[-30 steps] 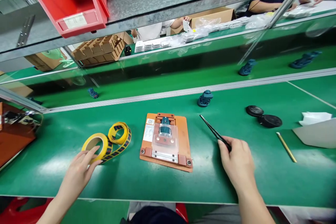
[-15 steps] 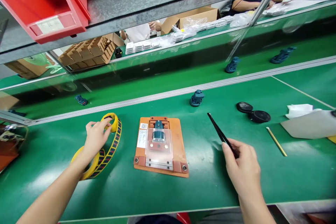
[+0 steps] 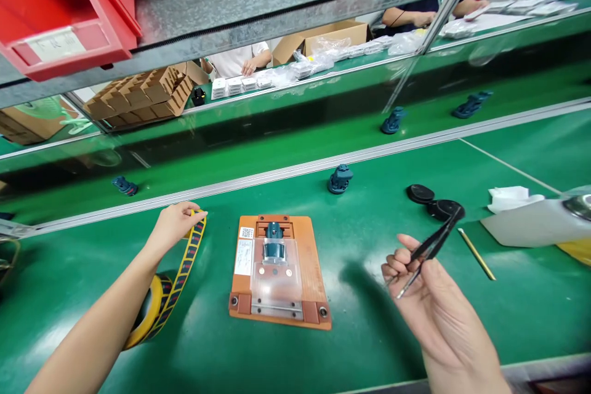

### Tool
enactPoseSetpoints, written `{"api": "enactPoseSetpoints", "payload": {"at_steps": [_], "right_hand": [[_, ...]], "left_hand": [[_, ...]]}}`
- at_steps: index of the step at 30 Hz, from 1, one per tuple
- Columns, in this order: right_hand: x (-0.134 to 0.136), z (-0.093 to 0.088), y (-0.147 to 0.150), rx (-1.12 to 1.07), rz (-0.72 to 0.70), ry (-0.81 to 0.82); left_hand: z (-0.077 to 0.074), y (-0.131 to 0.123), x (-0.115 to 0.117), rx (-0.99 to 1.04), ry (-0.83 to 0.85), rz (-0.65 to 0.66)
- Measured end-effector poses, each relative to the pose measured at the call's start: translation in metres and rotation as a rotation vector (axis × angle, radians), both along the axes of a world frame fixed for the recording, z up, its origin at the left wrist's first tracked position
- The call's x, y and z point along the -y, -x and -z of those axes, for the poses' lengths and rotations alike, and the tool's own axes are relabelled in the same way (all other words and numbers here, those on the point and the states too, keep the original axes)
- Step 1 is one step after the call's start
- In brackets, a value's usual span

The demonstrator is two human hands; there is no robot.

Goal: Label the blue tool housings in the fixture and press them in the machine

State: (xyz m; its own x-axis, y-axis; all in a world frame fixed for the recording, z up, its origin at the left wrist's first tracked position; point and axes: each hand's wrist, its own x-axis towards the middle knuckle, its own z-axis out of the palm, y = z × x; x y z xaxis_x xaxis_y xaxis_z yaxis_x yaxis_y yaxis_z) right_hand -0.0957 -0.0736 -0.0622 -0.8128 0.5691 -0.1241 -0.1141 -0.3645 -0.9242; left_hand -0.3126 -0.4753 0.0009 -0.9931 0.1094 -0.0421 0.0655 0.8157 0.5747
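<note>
My left hand point(image 3: 173, 231) pinches the upper end of a yellow-edged strip of dark labels point(image 3: 184, 268). The strip runs down to its yellow roll point(image 3: 146, 315), partly hidden behind my forearm. My right hand point(image 3: 446, 311), palm up, has black tweezers point(image 3: 436, 241) between thumb and fingers; their tips point down and left, the joined end up and right. Between the hands lies an orange-brown fixture board point(image 3: 311, 265) with a clear plate point(image 3: 277, 286). A dark teal plastic part point(image 3: 274, 250) sits in it, its curved face showing through the plate's opening.
A teal part point(image 3: 340, 179) stands behind the fixture. Farther back are more teal parts point(image 3: 393, 120). To the right lie round black pieces point(image 3: 420, 193), a thin yellow stick point(image 3: 476, 254) and a whitish bottle point(image 3: 521, 223). A red bin point(image 3: 69, 43) sits on the shelf overhead. Co-workers' hands show beyond.
My right hand has turned palm up, and the tweezers have swung round so their tips face toward me. The strip's curled end has straightened out below my left hand.
</note>
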Motion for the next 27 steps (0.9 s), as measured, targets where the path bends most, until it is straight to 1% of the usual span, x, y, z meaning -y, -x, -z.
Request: {"api": "enactPoseSetpoints", "payload": {"at_steps": [2, 5, 7, 10, 13, 15, 20, 24, 27], "right_hand": [[0.008, -0.003, 0.002, -0.038, -0.060, -0.010], [0.025, -0.010, 0.011, -0.100, -0.165, 0.000], [0.040, -0.020, 0.020, -0.094, -0.252, 0.010], [0.066, -0.037, 0.036, -0.108, -0.393, 0.002], [0.094, -0.054, 0.051, -0.155, -0.542, -0.033], [0.113, -0.061, 0.060, -0.145, -0.621, -0.012], [0.155, -0.071, 0.082, -0.088, -0.700, 0.092], [0.172, -0.073, 0.096, -0.110, -0.742, 0.081], [0.176, -0.073, 0.101, -0.105, -0.752, 0.087]], "left_hand": [[-0.001, -0.011, 0.003, 0.038, -0.147, -0.030], [-0.003, -0.035, 0.007, 0.096, -0.348, -0.047], [-0.004, -0.051, 0.008, 0.122, -0.438, -0.060], [-0.005, -0.073, 0.007, 0.127, -0.523, -0.102], [-0.005, -0.090, 0.006, 0.115, -0.585, -0.182], [-0.005, -0.099, 0.006, 0.121, -0.626, -0.222], [-0.007, -0.118, 0.006, 0.143, -0.675, -0.243], [-0.008, -0.127, 0.007, 0.122, -0.629, -0.276], [-0.007, -0.129, 0.009, 0.119, -0.613, -0.254]]}}
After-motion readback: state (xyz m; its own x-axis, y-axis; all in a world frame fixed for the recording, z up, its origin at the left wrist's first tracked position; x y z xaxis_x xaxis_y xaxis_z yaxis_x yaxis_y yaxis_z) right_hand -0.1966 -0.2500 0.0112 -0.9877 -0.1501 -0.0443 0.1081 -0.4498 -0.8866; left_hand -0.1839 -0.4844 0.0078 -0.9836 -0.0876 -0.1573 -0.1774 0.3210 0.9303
